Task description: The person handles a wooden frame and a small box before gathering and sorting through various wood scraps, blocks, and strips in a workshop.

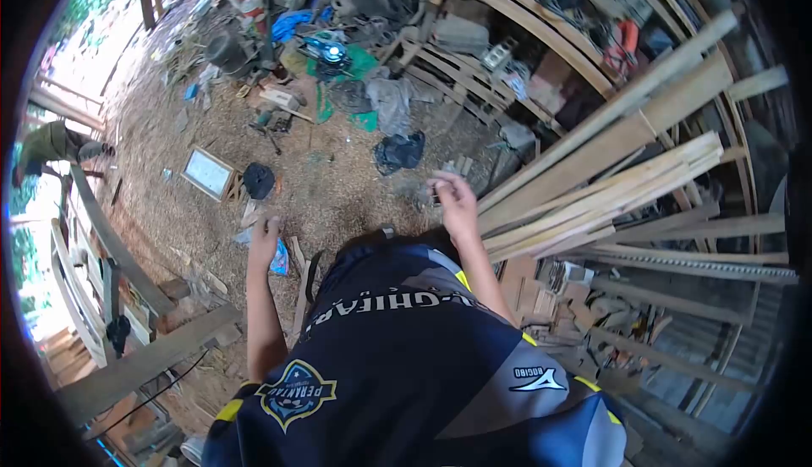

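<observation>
My left hand [265, 232] hangs over the ground in front of me, fingers loosely bent and a little apart, with nothing visible in it. Below it a blue and red wrapper [279, 257] lies on the ground. Further out are a black crumpled bag [258, 180] and a wooden frame with a pale panel [208, 173]. To the right, my right hand [458, 205] is raised with its fingers curled. A small dark thing [437, 195] shows at its fingertips, too small to name. Black plastic [399, 153] lies on the ground beyond that hand.
Long wooden planks [609, 184] lean along my right side. Timber beams [152, 353] stand at the left, where another person [59, 144] is partly visible. A black bucket [227, 52], cloths and a bright lamp [334, 52] lie ahead on ground strewn with wood shavings.
</observation>
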A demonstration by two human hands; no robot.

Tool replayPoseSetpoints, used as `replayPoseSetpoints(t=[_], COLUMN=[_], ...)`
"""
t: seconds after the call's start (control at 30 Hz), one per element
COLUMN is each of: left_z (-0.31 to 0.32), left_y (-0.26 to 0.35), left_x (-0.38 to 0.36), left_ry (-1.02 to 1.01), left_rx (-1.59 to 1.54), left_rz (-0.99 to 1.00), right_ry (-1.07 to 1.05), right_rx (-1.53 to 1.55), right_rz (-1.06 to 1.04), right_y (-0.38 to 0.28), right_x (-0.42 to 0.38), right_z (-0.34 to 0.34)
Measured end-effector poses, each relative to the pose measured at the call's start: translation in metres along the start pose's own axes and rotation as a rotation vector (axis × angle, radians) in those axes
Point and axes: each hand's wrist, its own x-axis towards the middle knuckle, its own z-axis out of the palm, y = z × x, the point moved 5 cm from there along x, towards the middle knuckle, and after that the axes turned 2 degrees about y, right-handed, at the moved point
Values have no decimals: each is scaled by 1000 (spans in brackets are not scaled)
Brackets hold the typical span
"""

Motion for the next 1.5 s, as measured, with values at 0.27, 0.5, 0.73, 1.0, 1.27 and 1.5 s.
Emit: replayPoseSetpoints(t=[0.27,0.5,0.73,1.0,1.27,1.5], left_z=[-40,-23,-29,-44,-81,-116], left_y=[-47,-70,-129,-176,-227,-283], left_x=[-74,-173,-198,-92,-26,14], left_ry=[434,445,581,574,599,887], left_rx=[-542,-533,-564,-672,-489,-413], left_rz=[-196,-459,-709,-799,-923,-939], right_ry=[-253,-432,-584,-700,-781,-972], right_rx=[-129,-262,-337,-406,-717,-1078], right_rz=[106,176,196,142,287,9], right_y=[12,28,55,72,143,365], right_x=[37,62,80,107,160,173], right_z=[117,201,295,364,485,621])
